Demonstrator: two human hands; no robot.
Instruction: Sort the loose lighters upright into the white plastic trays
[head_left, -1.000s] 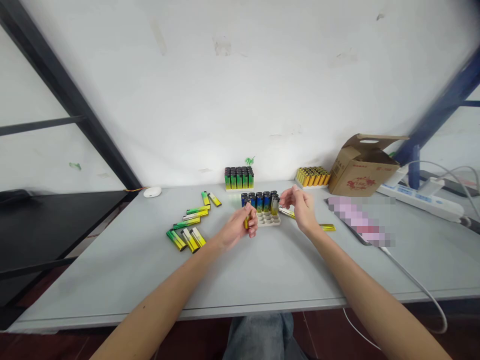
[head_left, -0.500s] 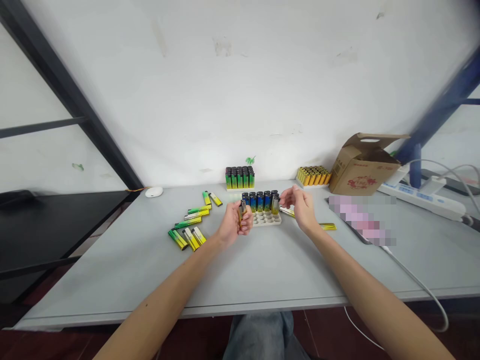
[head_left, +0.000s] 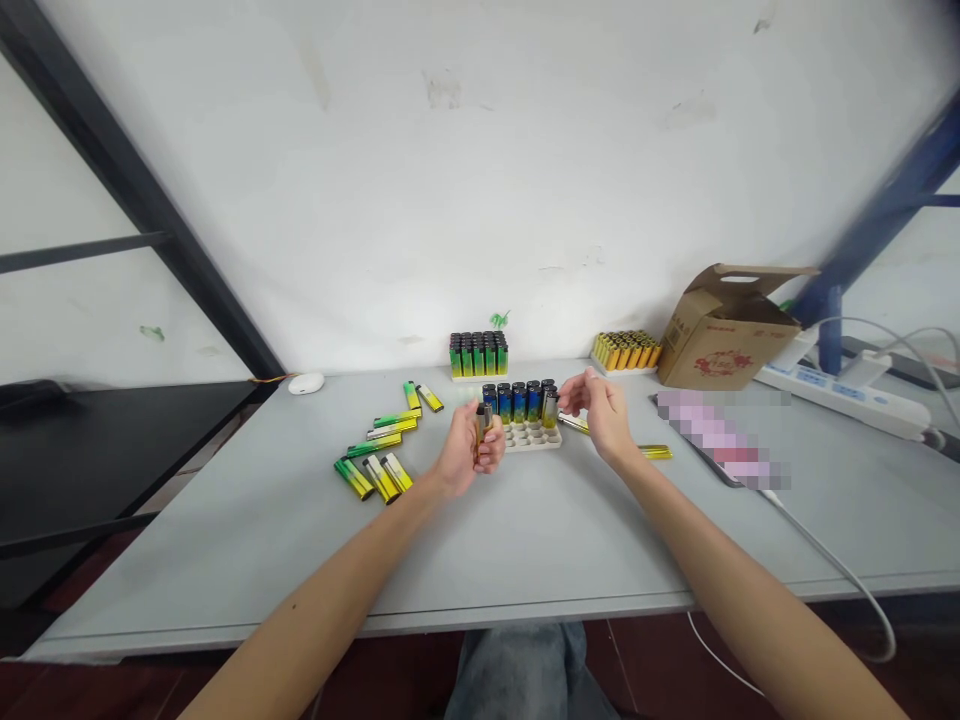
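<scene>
**Lighter upright in the left hand, beside the tray**

Near the middle of the table [head_left: 525, 540], the left hand [head_left: 466, 458] is closed around a lighter [head_left: 480, 424], held upright just off the left end of the white tray [head_left: 534, 438]. The right hand [head_left: 604, 416] hovers at the tray's right end with its fingers loosely curled; I cannot tell whether they pinch anything. Loose lighters [head_left: 379, 452] lie scattered toward the left edge. A row of blue lighters [head_left: 517, 400] stands along the tray's far side. Green lighters [head_left: 478, 357], yellow lighters [head_left: 626, 352] and a cardboard box [head_left: 724, 335] sit along the far edge.
</scene>
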